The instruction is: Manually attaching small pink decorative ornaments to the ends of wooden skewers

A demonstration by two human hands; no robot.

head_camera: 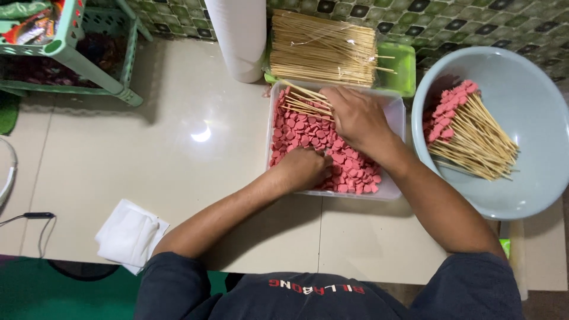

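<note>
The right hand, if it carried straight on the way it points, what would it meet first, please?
The right hand points toward the loose sticks lying on the pink slices in the white tub; it would likely meet those sticks first, though depth is unclear.

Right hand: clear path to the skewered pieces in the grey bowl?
Probably yes. The right hand is in the tray beside the bowl; the skewers lie uncovered, nothing between.
</note>
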